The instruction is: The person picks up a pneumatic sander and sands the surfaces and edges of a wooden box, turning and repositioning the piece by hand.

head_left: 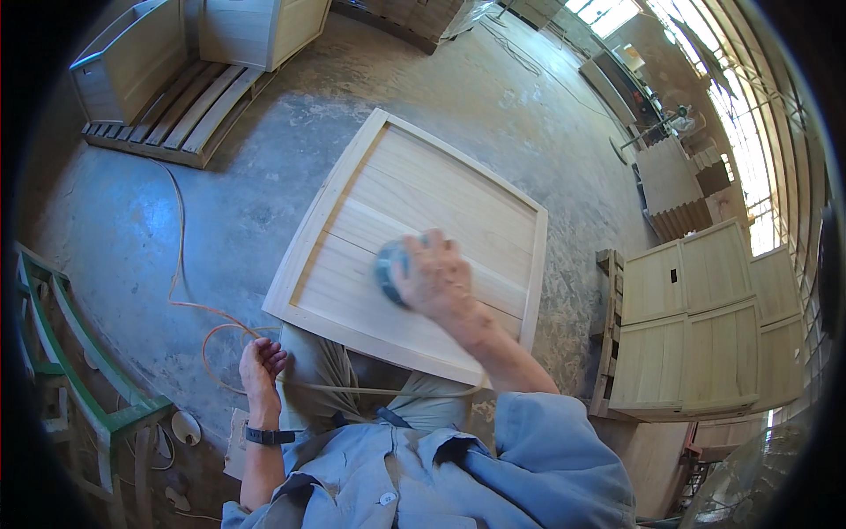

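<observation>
Right hand (438, 275) is blurring and covering most of the tool (386, 275) it's gripping, so the underside's hiding. Tool's looking round and teal, resting toward 8 o'clock of the panel's (423, 176) centre. Panel's showing pale, framed planks. Left hand (262, 363), at 8 o'clock, is holding the hose (210, 308).

Daylight glares nearly white through the windows (760, 198) at upper right and lays a bluish sheen on the otherwise dim floor (150, 216), while the right hand (438, 273) and round tool (386, 275) look smeared, and straight edges bow toward the black fisheye rim.
</observation>
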Tool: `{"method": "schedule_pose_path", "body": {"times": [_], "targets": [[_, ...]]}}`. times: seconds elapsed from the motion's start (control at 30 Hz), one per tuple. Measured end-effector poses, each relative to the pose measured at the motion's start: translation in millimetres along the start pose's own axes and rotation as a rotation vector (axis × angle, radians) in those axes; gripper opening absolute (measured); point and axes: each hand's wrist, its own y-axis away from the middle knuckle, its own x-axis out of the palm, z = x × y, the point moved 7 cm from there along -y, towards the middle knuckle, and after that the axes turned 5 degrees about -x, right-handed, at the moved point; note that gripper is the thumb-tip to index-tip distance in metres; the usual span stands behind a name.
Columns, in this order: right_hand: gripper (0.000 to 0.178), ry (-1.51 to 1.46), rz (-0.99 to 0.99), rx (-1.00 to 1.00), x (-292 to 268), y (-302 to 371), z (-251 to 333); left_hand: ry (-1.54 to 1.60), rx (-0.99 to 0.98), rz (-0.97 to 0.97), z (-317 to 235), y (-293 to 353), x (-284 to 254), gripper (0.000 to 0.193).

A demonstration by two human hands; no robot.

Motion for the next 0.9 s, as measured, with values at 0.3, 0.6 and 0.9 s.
{"method": "schedule_pose_path", "body": {"times": [0.3,0.6,0.9], "targets": [[0.043,0.148,0.075,0.564,4.7,-32.1,-189.3,0.005,-0.071,0.118,-1.3,-9.4,27.6,0.05],[0.046,0.075,0.138,0.649,12.3,-105.1,-210.4,0.226,-0.337,0.256,-0.6,-10.7,82.1,0.071],[0.048,-0.013,0.076,0.443,20.0,-154.4,-138.8,0.614,-0.264,0.472,-1.9,-37.8,95.3,0.047]]}}
